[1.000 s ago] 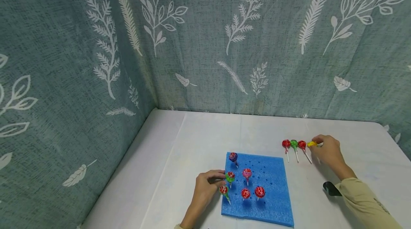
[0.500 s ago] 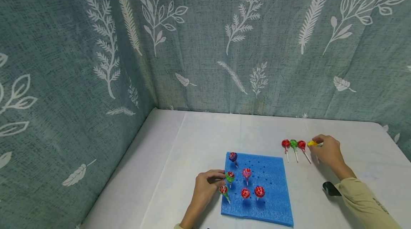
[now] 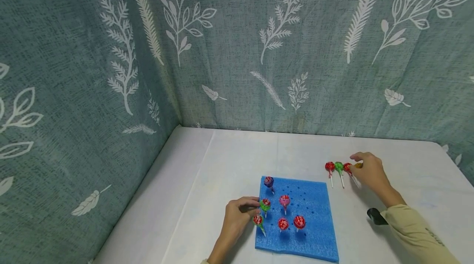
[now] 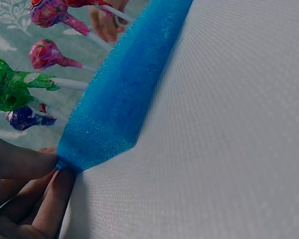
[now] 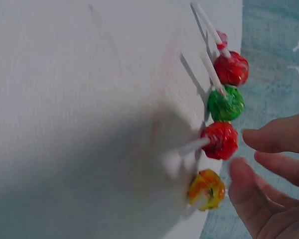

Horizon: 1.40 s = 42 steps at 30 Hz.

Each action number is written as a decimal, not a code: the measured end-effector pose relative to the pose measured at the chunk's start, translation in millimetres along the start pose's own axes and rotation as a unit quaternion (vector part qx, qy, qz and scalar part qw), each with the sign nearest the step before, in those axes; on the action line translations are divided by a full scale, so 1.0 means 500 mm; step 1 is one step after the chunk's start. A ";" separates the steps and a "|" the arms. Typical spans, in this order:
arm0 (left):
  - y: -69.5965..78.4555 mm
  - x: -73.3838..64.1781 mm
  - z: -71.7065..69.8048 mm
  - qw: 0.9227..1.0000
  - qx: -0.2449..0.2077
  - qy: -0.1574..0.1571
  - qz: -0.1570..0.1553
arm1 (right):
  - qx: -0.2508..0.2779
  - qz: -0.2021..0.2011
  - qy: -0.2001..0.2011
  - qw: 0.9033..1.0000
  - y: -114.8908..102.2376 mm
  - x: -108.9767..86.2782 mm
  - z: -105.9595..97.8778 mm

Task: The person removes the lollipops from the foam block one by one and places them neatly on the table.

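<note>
My left hand (image 3: pixel 237 216) pinches the edge of a blue foam board (image 3: pixel 318 239); the left wrist view shows thumb and fingers on its corner. Several wrapped lollipops stand stick-down in the board, among them a green-and-red one (image 3: pixel 265 204) and a pink one (image 3: pixel 284 200). Off to the right, my right hand (image 3: pixel 374 173) hovers at a row of lollipops lying on the table. Its thumb and fingers are spread apart beside a red lollipop (image 5: pixel 220 140), holding nothing. A yellow lollipop (image 5: pixel 206 189) lies just past it; a green one (image 5: pixel 225 103) and another red one (image 5: pixel 232 68) complete the row.
The white tabletop (image 3: pixel 207 165) extends around the board. A patterned green curtain (image 3: pixel 237 50) hangs behind and along the left side. Small holes dot the board's far right part. A dark object (image 3: pixel 376 216) shows at the right sleeve cuff.
My right hand has let go of the yellow lollipop and shifted left to the red one beside it. The left hand and the board have stayed put.
</note>
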<state>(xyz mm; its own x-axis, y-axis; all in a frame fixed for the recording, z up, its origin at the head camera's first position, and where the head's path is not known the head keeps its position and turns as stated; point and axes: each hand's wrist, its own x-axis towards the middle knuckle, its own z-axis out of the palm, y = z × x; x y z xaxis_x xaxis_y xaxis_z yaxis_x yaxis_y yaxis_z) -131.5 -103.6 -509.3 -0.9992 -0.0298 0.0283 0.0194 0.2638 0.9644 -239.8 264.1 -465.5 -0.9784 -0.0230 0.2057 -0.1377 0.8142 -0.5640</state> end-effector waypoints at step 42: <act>-0.006 0.001 -0.001 1.000 0.006 -0.002 0.005 | 0.059 -0.112 -0.023 0.992 -0.106 -0.088 -0.017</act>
<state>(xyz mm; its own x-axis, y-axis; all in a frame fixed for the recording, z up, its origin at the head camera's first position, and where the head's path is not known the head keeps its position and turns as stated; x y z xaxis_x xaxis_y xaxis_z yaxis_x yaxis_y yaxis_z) -132.1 -104.8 -512.2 -0.9990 -0.0231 0.0370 0.0293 0.2755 0.9609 -188.3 227.0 -438.0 -0.9269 -0.2245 0.3008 -0.3667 0.7123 -0.5985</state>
